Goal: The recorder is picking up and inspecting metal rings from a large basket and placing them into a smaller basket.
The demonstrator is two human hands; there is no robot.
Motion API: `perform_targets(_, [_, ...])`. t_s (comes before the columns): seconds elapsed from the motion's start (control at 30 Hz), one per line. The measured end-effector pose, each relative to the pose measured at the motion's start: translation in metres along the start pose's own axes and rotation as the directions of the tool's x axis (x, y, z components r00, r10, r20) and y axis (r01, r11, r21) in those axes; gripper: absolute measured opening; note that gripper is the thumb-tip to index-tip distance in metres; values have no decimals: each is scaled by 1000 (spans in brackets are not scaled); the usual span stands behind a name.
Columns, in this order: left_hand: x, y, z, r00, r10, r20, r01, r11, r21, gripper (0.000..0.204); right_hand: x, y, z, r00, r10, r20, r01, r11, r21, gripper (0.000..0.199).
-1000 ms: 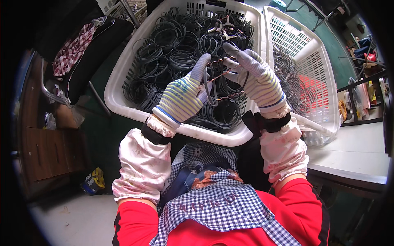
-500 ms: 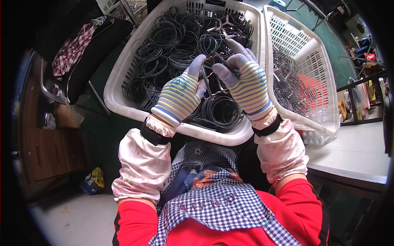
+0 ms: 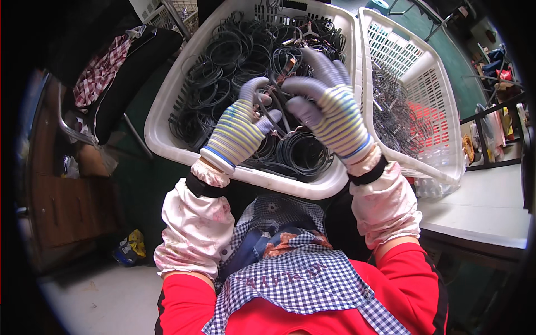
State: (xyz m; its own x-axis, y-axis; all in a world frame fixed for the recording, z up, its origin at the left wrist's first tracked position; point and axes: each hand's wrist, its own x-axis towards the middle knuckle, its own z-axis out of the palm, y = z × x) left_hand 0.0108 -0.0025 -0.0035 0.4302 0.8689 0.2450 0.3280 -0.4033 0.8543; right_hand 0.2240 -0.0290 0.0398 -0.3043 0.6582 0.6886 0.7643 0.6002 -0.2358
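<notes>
Coils [image 3: 304, 153] of grey cable lie inside the near right corner of the white basket [image 3: 153, 131]. Just beyond, the left hand [image 3: 235, 129] has its grip pinching a cable loop [image 3: 285, 120], while the right hand [image 3: 335, 109] is beside it, fingers partly spread and blurred, its hold impossible to tell. Farther back, more cable bundles [image 3: 229, 47] reach toward the basket's far edge

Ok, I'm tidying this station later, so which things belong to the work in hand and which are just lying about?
In the work:
dark wire in the left hand
right hand beside it, grip blurred
white basket with dark coils
second basket with thin wires, probably

Apparently lying about:
checked cloth on the black chair
yellow-and-blue bag on the floor
</notes>
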Motion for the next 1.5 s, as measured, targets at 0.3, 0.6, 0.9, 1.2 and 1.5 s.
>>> perform_targets(0.3, [6, 21, -18, 926, -291, 240, 350, 426, -834, 45, -24, 9, 18, 881, 381, 281, -440, 439, 783, 43])
perform_targets(0.6, [10, 16, -14, 926, -156, 344, 363, 116, -924, 42, -16, -6, 29, 942, 313, -118, -223, 852, 475, 19])
perform_targets(0.9, [7, 21, -11, 925, -252, 282, 327, 154, -932, 40, -15, -8, 18, 970, 240, -41, -166, 776, 608, 67])
perform_targets(1.2, [5, 29, -9, 928, -283, 242, 308, 220, -926, 41, -11, -3, 20, 975, 172, -143, -85, 876, 475, 60])
perform_targets(1.5, [5, 24, -7, 931, -266, 249, 299, 167, -939, 42, -12, 0, 24, 971, 184, -153, -91, 875, 475, 56])
